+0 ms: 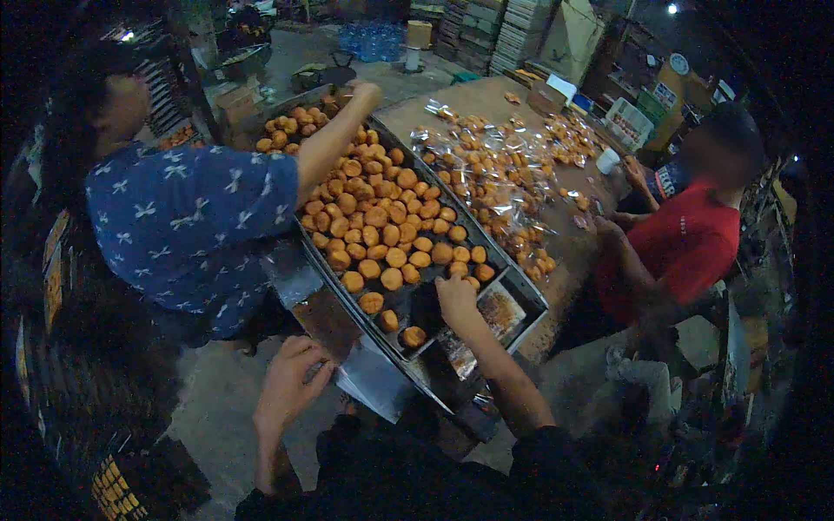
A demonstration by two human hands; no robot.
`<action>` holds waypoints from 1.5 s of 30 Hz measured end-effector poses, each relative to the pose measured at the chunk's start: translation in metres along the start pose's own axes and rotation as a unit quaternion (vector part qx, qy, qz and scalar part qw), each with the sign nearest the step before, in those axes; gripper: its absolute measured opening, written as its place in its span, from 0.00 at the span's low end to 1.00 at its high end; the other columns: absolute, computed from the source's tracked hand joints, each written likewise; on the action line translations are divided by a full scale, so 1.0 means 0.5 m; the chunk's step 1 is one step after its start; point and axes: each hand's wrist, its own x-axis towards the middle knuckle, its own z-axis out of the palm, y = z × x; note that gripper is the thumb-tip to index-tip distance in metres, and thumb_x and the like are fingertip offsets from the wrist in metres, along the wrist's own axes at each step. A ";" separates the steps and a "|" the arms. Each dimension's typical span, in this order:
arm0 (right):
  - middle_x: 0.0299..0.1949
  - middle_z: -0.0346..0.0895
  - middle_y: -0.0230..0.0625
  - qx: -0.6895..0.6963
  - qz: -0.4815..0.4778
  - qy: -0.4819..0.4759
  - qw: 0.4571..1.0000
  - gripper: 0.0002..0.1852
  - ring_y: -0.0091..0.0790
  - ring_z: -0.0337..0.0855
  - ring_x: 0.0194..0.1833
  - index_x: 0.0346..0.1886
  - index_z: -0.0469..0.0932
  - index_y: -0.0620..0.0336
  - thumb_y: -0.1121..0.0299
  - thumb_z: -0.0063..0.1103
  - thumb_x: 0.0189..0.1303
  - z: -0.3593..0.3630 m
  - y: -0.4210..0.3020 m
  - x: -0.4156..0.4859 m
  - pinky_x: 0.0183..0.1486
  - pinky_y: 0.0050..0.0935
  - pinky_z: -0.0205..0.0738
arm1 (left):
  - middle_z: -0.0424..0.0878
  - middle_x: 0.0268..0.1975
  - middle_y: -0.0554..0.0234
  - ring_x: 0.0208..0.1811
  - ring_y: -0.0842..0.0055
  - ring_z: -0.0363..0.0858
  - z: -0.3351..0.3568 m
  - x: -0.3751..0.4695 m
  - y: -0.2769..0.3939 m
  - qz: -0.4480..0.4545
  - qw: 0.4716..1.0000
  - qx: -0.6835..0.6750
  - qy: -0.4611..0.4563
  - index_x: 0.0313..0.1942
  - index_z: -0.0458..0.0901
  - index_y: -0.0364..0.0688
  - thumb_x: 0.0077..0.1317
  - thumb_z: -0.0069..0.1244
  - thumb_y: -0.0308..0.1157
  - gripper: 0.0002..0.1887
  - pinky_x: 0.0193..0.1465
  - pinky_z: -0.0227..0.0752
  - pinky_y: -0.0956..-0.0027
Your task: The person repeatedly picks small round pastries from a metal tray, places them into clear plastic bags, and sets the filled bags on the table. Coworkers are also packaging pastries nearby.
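Observation:
Many round brown baked buns (376, 216) lie in a long dark metal tray (515, 264) before me. My right hand (458, 301) reaches into the tray's near right part, its fingers down among the buns at the edge of the pile; whether they grip one cannot be told. My left hand (296, 378) is held beside the tray's near left side, fingers curled, at the edge of a stack of clear plastic bags (374, 384). What lies between its fingertips is too blurred to tell. Walled-off compartments with brown residue (502, 311) form the tray's near end.
A co-worker in a blue patterned shirt (195, 228) stands at left, one arm over the tray. Bagged buns (495, 176) cover part of the brown table (436, 98) beyond. A person in a red shirt (677, 254) and another partly hidden person are at its right side.

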 end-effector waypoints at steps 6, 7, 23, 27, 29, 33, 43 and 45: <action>0.37 0.84 0.54 0.123 -0.007 0.043 0.991 0.27 0.61 0.89 0.42 0.53 0.75 0.57 0.76 0.76 0.48 0.006 0.049 0.005 0.43 0.53 0.84 | 0.84 0.41 0.53 0.49 0.56 0.82 -0.023 0.020 0.018 0.063 0.995 -0.007 -0.078 0.40 0.86 0.36 0.70 0.59 0.32 0.08 0.51 0.76 0.55; 0.36 0.84 0.54 0.163 0.007 0.049 0.985 0.28 0.63 0.88 0.42 0.53 0.74 0.57 0.76 0.76 0.47 -0.001 0.058 0.008 0.43 0.54 0.83 | 0.84 0.40 0.53 0.49 0.56 0.82 -0.025 0.021 0.019 0.069 0.994 -0.021 -0.079 0.40 0.85 0.36 0.70 0.59 0.32 0.08 0.51 0.76 0.55; 0.40 0.74 0.28 0.613 -0.145 0.051 0.775 0.28 0.24 0.76 0.44 0.52 0.79 0.57 0.73 0.85 0.46 -0.350 -0.012 -0.159 0.49 0.27 0.74 | 0.80 0.57 0.48 0.63 0.52 0.77 0.068 0.180 0.117 0.155 0.963 -0.016 -0.219 0.44 0.93 0.45 0.65 0.67 0.37 0.10 0.67 0.72 0.51; 0.38 0.80 0.40 0.440 -0.194 0.023 0.877 0.29 0.44 0.83 0.45 0.52 0.80 0.58 0.65 0.85 0.48 -0.372 0.003 -0.165 0.48 0.40 0.78 | 0.78 0.62 0.45 0.66 0.50 0.75 0.083 0.178 0.121 0.175 0.957 -0.020 -0.230 0.44 0.93 0.46 0.64 0.68 0.37 0.10 0.71 0.70 0.51; 0.45 0.83 0.45 0.410 -0.222 0.048 0.883 0.27 0.56 0.84 0.49 0.51 0.79 0.59 0.60 0.82 0.52 -0.377 0.002 -0.163 0.52 0.50 0.79 | 0.77 0.65 0.44 0.70 0.49 0.73 0.084 0.177 0.122 0.164 0.959 -0.014 -0.229 0.44 0.93 0.46 0.64 0.68 0.38 0.10 0.74 0.68 0.51; 0.48 0.81 0.45 0.446 -0.221 0.023 0.867 0.24 0.56 0.84 0.50 0.51 0.80 0.59 0.58 0.79 0.58 -0.379 -0.003 -0.157 0.53 0.49 0.79 | 0.75 0.71 0.40 0.76 0.46 0.68 0.069 0.175 0.125 0.150 0.961 -0.006 -0.233 0.45 0.93 0.47 0.66 0.67 0.38 0.10 0.78 0.65 0.50; 0.38 0.84 0.44 0.538 -0.152 -0.036 0.828 0.16 0.54 0.86 0.43 0.44 0.83 0.62 0.59 0.74 0.66 -0.391 -0.009 -0.142 0.49 0.44 0.80 | 0.75 0.72 0.40 0.75 0.46 0.71 0.053 0.170 0.111 0.133 0.961 -0.047 -0.239 0.47 0.94 0.47 0.66 0.66 0.39 0.12 0.76 0.66 0.49; 0.36 0.84 0.44 0.564 -0.126 -0.001 0.816 0.16 0.52 0.86 0.41 0.45 0.84 0.61 0.58 0.74 0.66 -0.395 -0.018 -0.145 0.47 0.43 0.80 | 0.77 0.70 0.41 0.73 0.47 0.73 0.057 0.166 0.108 0.146 0.965 -0.041 -0.215 0.46 0.93 0.45 0.65 0.66 0.38 0.12 0.74 0.68 0.49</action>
